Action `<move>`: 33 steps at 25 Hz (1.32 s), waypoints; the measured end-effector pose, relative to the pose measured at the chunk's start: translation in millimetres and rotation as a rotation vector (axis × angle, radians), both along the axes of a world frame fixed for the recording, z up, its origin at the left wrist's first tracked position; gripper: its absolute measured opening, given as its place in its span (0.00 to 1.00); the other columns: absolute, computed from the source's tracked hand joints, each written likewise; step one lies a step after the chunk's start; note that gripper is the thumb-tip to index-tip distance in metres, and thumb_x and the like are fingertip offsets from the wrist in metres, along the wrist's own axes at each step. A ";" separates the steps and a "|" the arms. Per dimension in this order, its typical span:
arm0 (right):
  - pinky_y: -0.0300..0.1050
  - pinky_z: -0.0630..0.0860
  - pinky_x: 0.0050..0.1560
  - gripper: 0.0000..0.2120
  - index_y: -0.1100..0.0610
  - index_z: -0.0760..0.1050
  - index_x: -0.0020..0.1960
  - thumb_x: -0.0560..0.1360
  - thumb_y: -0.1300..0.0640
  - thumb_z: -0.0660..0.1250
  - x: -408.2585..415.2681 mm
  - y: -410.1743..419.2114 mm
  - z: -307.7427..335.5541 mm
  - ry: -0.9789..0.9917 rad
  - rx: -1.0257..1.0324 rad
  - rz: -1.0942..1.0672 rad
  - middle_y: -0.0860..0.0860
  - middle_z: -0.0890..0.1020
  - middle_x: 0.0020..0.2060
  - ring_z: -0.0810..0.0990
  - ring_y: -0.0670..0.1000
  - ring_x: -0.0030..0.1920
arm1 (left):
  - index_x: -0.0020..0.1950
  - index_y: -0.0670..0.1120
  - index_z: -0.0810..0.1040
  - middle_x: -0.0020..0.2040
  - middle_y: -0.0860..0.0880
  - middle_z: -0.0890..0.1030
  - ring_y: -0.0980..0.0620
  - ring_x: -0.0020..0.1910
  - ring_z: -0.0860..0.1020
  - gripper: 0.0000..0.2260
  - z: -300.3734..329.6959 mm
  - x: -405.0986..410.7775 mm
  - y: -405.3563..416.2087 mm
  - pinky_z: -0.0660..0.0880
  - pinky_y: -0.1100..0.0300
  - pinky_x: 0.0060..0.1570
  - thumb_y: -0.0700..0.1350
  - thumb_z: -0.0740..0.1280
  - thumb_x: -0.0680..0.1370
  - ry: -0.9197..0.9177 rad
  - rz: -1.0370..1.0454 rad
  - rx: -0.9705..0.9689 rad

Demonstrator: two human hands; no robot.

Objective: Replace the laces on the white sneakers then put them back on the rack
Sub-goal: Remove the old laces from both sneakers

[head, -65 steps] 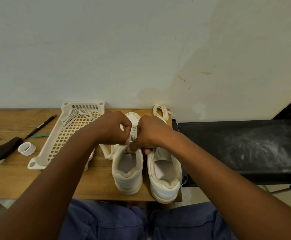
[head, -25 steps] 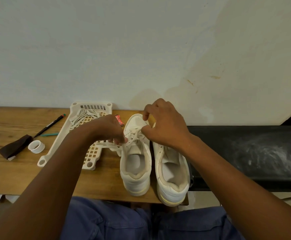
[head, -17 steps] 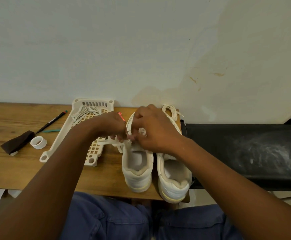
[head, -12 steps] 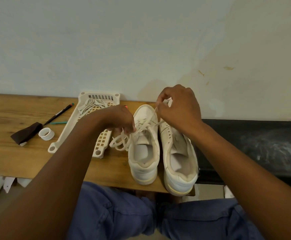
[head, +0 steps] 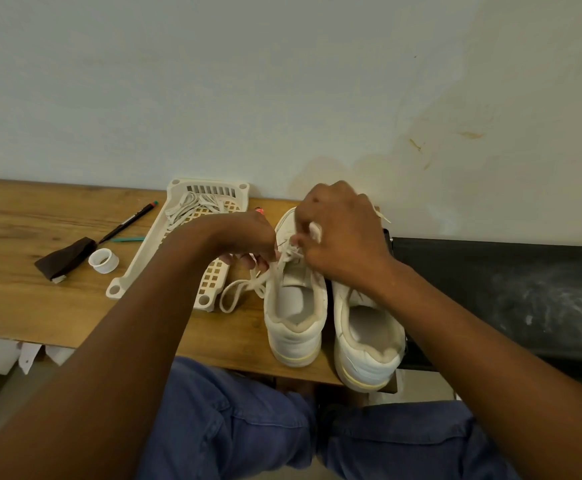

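Lacing step, left sneaker (head: 294, 306): both hands, left hand (head: 248, 237) and right hand (head: 341, 237), pinch the lace (head: 248, 289) over the eyelets. Next probably: pull it snug, then thread the sneaker under the right wrist (head: 369, 341).

Both hands — left hand (head: 248, 237), right hand (head: 341, 233) — pinch the lace (head: 248, 289) over the left sneaker (head: 296, 317).

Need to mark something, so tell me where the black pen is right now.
In the head view, the black pen lies on the wooden table, left of the white tray, just beyond the brown cloth.
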State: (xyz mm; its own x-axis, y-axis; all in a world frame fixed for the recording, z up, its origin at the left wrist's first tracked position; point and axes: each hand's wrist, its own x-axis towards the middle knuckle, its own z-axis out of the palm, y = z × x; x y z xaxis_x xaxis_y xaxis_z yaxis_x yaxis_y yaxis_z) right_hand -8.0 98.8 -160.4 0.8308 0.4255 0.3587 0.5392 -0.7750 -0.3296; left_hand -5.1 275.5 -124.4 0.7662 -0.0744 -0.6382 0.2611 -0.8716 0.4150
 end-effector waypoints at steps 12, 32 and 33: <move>0.51 0.69 0.53 0.11 0.46 0.84 0.48 0.74 0.41 0.71 -5.0 4.4 -2.7 0.087 -0.274 0.251 0.47 0.80 0.49 0.72 0.53 0.56 | 0.59 0.41 0.80 0.44 0.49 0.84 0.49 0.45 0.82 0.09 -0.6 0.2 -0.8 0.76 0.54 0.48 0.42 0.66 0.81 0.014 -0.038 0.017; 0.45 0.76 0.42 0.10 0.48 0.77 0.42 0.69 0.42 0.72 9.2 -32.6 31.3 0.323 -0.124 -0.077 0.43 0.79 0.39 0.79 0.48 0.42 | 0.44 0.50 0.85 0.44 0.52 0.85 0.54 0.46 0.82 0.07 -4.2 -4.2 -12.1 0.77 0.62 0.44 0.41 0.80 0.69 -0.368 -0.186 -0.136; 0.45 0.77 0.41 0.14 0.48 0.78 0.41 0.70 0.37 0.72 6.9 -29.3 32.9 0.346 -0.156 -0.040 0.43 0.80 0.37 0.79 0.47 0.40 | 0.42 0.50 0.85 0.43 0.53 0.85 0.54 0.46 0.82 0.07 -5.0 -3.5 -13.9 0.77 0.61 0.45 0.43 0.81 0.68 -0.383 -0.189 -0.103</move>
